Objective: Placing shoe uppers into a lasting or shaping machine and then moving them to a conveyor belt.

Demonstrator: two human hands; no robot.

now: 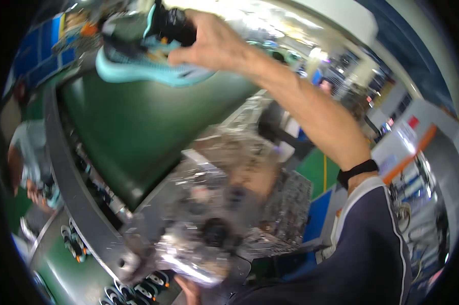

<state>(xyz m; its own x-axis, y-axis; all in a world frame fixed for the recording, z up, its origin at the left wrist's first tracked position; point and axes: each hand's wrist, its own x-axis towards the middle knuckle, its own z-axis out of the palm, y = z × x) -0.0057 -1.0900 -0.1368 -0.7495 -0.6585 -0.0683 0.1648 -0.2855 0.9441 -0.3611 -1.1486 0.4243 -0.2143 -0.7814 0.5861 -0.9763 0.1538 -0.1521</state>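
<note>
At far left, a co-worker (25, 147) stands beside a dark curved rim, holding something too blurred to name. Below, a pair of dark shoes (73, 243) and a row of shoes (147, 288) sit on a lower green surface (61, 274), probably lined up for easy pickup. The teal-soled shoe (133, 73) is up over the broad green surface (133, 122); the right hand (211, 43) has its grip closed on the upper, sole downward, likely to keep the sole free. The left hand (190, 291) shows only partly, beside shiny clear plastic (199, 264) (perhaps bagging, its contents smeared by blur); I cannot tell whether its grip is wide or narrow.
</note>
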